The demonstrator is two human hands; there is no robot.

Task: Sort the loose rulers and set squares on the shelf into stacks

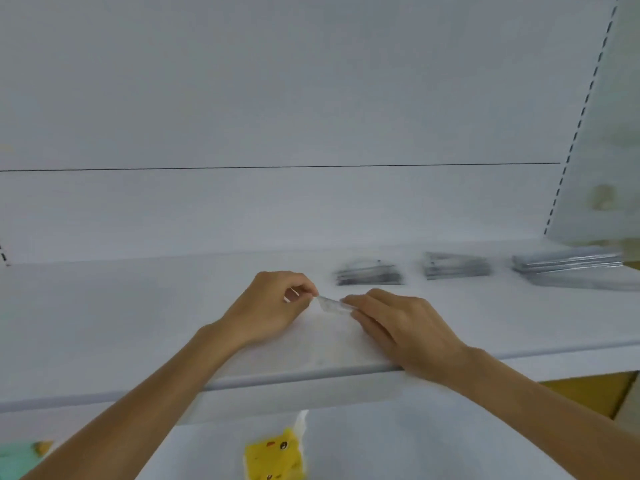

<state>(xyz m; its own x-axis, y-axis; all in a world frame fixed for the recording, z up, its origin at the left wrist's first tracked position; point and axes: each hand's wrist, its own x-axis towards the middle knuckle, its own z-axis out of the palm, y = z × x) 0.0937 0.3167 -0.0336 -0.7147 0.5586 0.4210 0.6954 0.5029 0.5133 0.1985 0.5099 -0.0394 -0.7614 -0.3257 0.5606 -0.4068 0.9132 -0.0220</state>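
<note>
Nearest to the camera, below the shelf (138, 323), lies a yellow packet (273, 455) with a cartoon face; it plays no part in this step. Above the front part of the shelf, the left hand (273, 306) and the right hand (405, 327) meet. Between them is a small clear plastic piece (334, 304). The left fingers (304, 289) pinch its left end and the right fingers (360, 301) grasp its right end. It is too blurred to tell whether it is a ruler or a set square.

Farther back and to the right stand three piles: the nearest stack (369, 273), the middle stack (457, 266) and the far-right stack (568, 263), each well apart from the others.

I judge that the step in hand is to recognise the piece and carry it to its matching pile. To do it well, check its shape first, then give it to the right hand alone. Lay it flat with edges aligned, because thin clear plastic will probably slide and spoil a neat pile.
</note>
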